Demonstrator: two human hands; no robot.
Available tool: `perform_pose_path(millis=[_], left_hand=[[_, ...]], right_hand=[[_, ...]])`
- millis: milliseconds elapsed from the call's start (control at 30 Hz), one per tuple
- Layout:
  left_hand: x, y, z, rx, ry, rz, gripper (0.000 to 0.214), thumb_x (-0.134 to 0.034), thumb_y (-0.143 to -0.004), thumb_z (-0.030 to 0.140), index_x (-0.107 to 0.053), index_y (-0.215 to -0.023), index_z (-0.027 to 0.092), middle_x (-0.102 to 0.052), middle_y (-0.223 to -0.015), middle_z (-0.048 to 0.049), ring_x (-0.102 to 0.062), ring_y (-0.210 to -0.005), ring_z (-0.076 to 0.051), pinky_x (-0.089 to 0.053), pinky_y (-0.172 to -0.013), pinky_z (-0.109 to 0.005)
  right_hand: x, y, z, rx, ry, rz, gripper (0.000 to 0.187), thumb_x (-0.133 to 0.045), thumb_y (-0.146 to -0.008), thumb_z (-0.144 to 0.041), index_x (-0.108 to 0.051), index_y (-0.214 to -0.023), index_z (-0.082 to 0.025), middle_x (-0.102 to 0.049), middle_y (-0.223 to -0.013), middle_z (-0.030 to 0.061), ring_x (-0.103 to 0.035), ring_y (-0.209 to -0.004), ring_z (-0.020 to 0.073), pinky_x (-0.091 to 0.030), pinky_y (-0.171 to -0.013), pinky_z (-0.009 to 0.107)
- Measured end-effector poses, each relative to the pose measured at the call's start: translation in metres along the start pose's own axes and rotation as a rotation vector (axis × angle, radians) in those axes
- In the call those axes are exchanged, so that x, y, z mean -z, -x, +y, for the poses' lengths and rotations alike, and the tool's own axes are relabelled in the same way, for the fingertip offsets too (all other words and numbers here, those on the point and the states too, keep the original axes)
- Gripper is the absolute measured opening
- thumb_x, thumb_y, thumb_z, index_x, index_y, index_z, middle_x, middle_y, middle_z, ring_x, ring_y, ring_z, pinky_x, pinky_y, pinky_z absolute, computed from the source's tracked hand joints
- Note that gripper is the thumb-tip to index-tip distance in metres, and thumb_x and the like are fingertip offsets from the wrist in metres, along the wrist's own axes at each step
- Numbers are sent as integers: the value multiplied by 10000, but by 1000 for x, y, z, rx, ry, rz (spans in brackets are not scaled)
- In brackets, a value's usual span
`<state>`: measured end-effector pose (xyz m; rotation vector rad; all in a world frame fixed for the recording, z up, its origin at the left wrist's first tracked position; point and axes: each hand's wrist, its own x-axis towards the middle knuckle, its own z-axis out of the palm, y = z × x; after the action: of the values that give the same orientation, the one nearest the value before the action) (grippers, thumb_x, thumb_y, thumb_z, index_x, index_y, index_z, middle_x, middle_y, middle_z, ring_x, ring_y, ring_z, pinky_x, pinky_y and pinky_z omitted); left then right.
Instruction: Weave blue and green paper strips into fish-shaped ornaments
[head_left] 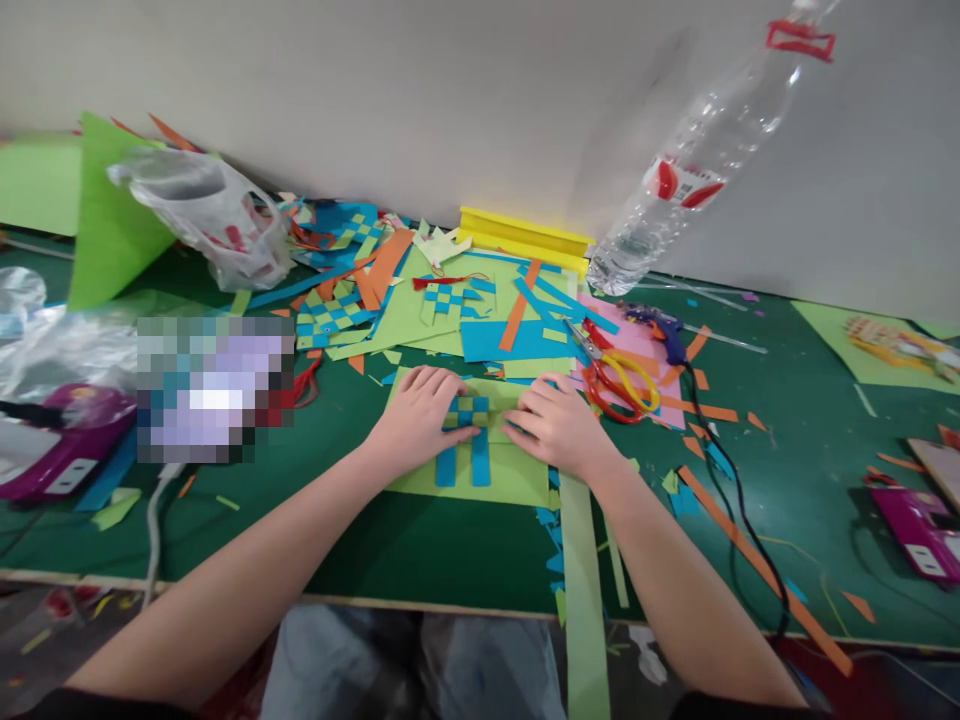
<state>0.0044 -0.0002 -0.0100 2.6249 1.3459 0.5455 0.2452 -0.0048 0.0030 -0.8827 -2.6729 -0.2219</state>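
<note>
A small woven piece of blue and green paper strips (471, 412) lies on a light green paper sheet (517, 482). Two blue strip ends (481, 465) point down from it towards me. My left hand (421, 420) has its thumb and fingers closed around the weave's left side, pressing it on the sheet. To the right of the weave, my right hand (559, 425) bends its fingers onto the green paper strips (501, 405) that run out from it. Both sets of fingertips partly hide the paper.
Scissors (615, 375) with yellow and red handles lie behind my right hand. Finished woven pieces (446, 298), paper scraps and a yellow holder (525, 235) lie further back. A plastic bottle (690, 160) leans at the wall. A phone (217, 390) stands left; a black cable (720, 470) runs right.
</note>
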Motion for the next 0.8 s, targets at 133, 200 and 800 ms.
perform_pose_path(millis=[133, 200, 800], left_hand=[[2, -1, 0, 61, 77, -21, 361, -688, -799, 455, -537, -982, 184, -627, -986, -66, -562, -1002, -263, -410, -908, -433], [3, -1, 0, 102, 161, -25, 316, -696, -803, 407, -543, -980, 194, -653, -985, -52, -587, -986, -246, -398, -945, -453], [8, -11, -12, 531, 1107, 140, 459, -801, -679, 410, -666, -1049, 176, -743, -852, -54, -699, -782, -188, -544, -757, -324]], right_hand=[[0, 3, 8, -63, 76, -37, 363, -438, -969, -292, -705, -742, -196, -622, -688, 43, -511, -765, 188, -382, -908, 402], [-1, 4, 10, -117, 75, -26, 404, -424, -971, -297, -669, -661, -209, -604, -646, 32, -510, -725, 183, -390, -916, 409], [-3, -4, -9, -708, -778, 192, 337, -647, -826, -409, -616, -1096, -210, -729, -1026, 73, -686, -930, 213, -565, -773, 373]])
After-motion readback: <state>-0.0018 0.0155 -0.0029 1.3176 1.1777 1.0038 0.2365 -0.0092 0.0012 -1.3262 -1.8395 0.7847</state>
